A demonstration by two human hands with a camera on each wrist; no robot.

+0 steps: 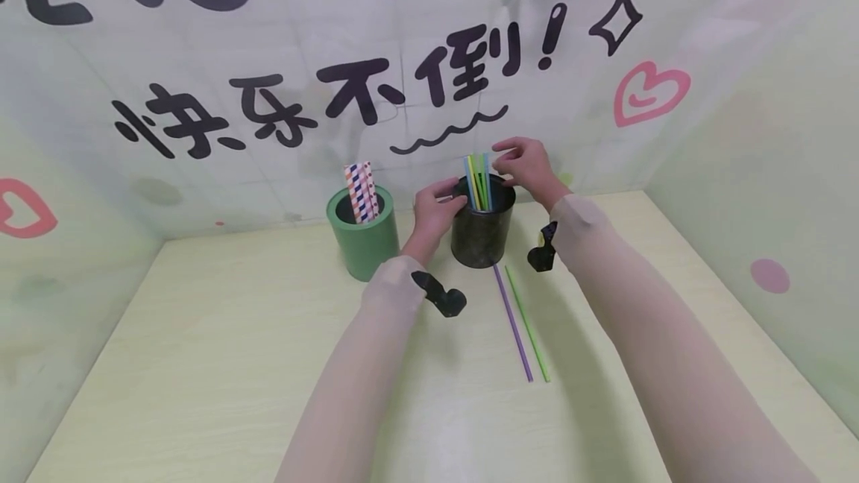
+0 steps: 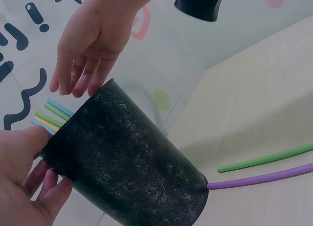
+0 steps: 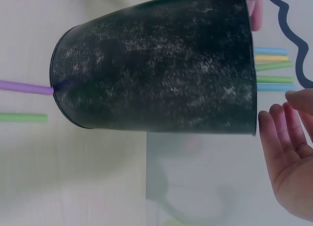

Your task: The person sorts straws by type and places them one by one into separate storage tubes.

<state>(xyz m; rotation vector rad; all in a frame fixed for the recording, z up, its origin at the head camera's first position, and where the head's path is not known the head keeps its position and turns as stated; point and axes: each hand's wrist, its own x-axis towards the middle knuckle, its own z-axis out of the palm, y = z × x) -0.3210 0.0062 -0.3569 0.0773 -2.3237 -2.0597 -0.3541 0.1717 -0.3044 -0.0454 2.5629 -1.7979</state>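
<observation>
A black metal cup (image 1: 480,238) with a mottled surface stands upright on the table, holding several blue, green and yellow plastic straws (image 1: 478,183). My left hand (image 1: 435,213) grips the cup at its left rim, thumb up at the edge and fingers against the outer wall in the left wrist view. Over the opposite side of the rim hovers my right hand (image 1: 526,168), fingers loosely bent and nothing between them. Its thumb tip is close to a blue straw in the right wrist view. A purple straw (image 1: 513,323) and a green straw (image 1: 527,323) lie in front of the cup.
Left of the cup stands a green cylindrical holder (image 1: 367,250) with several patterned paper straws (image 1: 362,194). The pale wooden table (image 1: 201,364) is bounded by a back wall (image 1: 282,177) with dark lettering and by side walls.
</observation>
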